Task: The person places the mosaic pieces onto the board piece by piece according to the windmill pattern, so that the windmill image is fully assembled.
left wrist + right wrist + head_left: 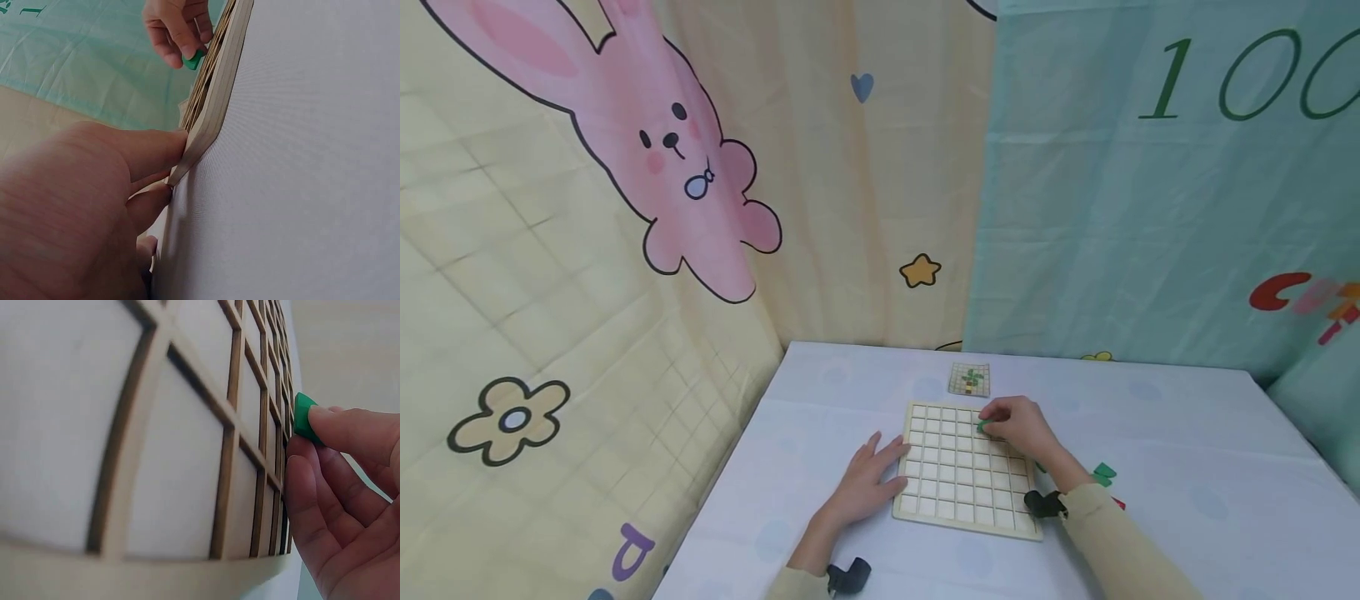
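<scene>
A pale wooden grid board (962,527) lies flat on the table, its square cells divided by thin raised strips. Over the far right part of it, my right hand (1021,425) pinches a small green piece (304,416) between thumb and fingers. That piece, flat-sided with a slanted edge, is close over the cells in the right wrist view. My left hand (867,485) rests at the board's left side with fingers spread. In the left wrist view its thumb and fingertips touch the board's wooden edge (209,128).
A small card (958,385) with a grid and a green, yellow and brown pattern lies beyond the board. Loose green pieces (1103,472) and a red piece (1120,503) lie right of the board, partly behind the right forearm. Printed curtains hang behind the white-covered table (1210,500).
</scene>
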The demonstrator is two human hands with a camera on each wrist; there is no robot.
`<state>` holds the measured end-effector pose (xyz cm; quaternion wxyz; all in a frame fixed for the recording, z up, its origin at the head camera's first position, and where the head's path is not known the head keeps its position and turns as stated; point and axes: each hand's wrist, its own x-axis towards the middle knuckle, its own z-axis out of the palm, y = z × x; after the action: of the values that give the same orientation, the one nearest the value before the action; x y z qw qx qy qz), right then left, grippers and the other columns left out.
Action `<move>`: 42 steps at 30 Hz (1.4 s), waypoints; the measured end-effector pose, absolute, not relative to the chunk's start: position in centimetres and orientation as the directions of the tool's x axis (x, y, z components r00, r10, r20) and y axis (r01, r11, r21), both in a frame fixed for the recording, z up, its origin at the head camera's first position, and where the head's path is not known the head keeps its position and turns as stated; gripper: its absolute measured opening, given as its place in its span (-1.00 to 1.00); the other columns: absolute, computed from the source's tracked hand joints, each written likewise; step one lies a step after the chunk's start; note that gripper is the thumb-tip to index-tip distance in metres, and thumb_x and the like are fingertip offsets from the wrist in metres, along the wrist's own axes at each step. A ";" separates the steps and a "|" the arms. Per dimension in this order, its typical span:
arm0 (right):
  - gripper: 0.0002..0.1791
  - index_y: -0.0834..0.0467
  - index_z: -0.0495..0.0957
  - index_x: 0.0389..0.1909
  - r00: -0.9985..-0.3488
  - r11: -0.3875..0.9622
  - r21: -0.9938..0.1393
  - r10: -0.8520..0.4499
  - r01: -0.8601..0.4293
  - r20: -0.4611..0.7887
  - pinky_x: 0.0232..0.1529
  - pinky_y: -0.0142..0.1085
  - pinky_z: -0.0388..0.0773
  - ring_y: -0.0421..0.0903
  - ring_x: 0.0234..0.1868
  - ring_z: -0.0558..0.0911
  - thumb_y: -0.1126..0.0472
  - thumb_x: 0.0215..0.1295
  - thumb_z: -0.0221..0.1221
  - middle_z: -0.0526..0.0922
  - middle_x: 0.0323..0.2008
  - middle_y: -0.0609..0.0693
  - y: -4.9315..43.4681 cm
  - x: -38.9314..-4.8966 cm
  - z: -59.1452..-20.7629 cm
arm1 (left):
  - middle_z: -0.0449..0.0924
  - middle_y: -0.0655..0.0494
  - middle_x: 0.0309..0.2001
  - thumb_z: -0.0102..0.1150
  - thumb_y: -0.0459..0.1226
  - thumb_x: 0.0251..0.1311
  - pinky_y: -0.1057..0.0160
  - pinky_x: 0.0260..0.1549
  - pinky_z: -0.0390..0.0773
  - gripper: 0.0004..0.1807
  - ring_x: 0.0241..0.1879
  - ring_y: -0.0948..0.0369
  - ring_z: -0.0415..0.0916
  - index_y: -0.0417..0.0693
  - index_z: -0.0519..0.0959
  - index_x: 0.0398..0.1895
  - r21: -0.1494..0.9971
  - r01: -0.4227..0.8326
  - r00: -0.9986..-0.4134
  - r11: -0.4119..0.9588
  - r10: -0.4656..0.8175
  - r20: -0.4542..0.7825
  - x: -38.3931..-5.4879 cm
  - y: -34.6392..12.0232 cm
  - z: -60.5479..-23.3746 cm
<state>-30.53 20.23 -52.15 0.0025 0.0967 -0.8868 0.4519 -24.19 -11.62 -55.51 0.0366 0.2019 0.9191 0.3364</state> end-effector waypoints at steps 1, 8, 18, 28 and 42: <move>-0.88 0.19 0.73 -0.22 -0.982 0.570 -0.805 -0.165 -0.166 0.086 -0.31 -0.20 0.63 -0.11 -0.33 0.65 0.36 0.23 0.38 0.70 -0.37 -0.07 20.0 -30.6 -52.1 | 0.21 0.23 0.52 0.14 -0.07 0.39 -0.19 0.48 -0.18 -0.41 0.58 0.00 -0.23 0.12 0.38 0.47 0.634 0.349 -0.914 0.690 0.399 0.070 -24.2 -11.6 -55.5; -0.88 0.21 0.71 -0.20 -0.972 0.532 -0.823 -0.217 -0.200 0.096 -0.28 -0.20 0.64 -0.10 -0.28 0.65 0.37 0.26 0.35 0.69 -0.33 -0.05 18.9 -31.0 -52.2 | 0.22 0.15 0.52 0.11 -0.08 0.40 -0.20 0.48 -0.18 -0.41 0.58 -0.05 -0.21 0.07 0.37 0.47 0.636 0.362 -0.907 0.681 0.414 0.073 -24.0 -11.9 -55.3; -0.91 0.14 0.70 -0.28 -0.966 0.519 -0.830 -0.245 -0.202 0.082 -0.28 -0.21 0.63 -0.11 -0.30 0.64 0.38 0.24 0.36 0.67 -0.36 -0.06 17.5 -31.3 -52.8 | 0.20 0.21 0.52 0.11 -0.07 0.40 -0.18 0.49 -0.20 -0.41 0.58 -0.02 -0.24 0.12 0.37 0.48 0.655 0.334 -0.914 0.677 0.404 0.049 -23.8 -12.0 -55.4; -0.92 0.12 0.72 -0.32 -0.963 0.558 -0.802 -0.258 -0.213 0.077 -0.27 -0.19 0.61 -0.12 -0.33 0.63 0.36 0.22 0.38 0.68 -0.39 -0.10 17.5 -31.3 -52.0 | 0.19 0.21 0.53 0.11 -0.06 0.40 -0.19 0.48 -0.20 -0.41 0.58 -0.02 -0.24 0.12 0.36 0.48 0.661 0.337 -0.914 0.671 0.402 0.058 -24.0 -11.8 -55.1; -0.89 0.12 0.78 -0.27 -0.975 0.572 -0.802 -0.214 -0.170 0.054 -0.32 -0.21 0.62 -0.14 -0.32 0.62 0.33 0.19 0.42 0.68 -0.31 -0.10 17.6 -31.3 -52.5 | 0.20 0.19 0.52 0.13 -0.08 0.39 -0.20 0.48 -0.19 -0.41 0.58 -0.02 -0.24 0.12 0.37 0.48 0.660 0.341 -0.913 0.670 0.404 0.061 -24.0 -11.7 -55.3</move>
<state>-31.30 17.59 -52.48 -0.0244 0.1083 -0.8864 0.4495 -24.00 -11.69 -55.29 0.0450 0.2042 0.9126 0.3513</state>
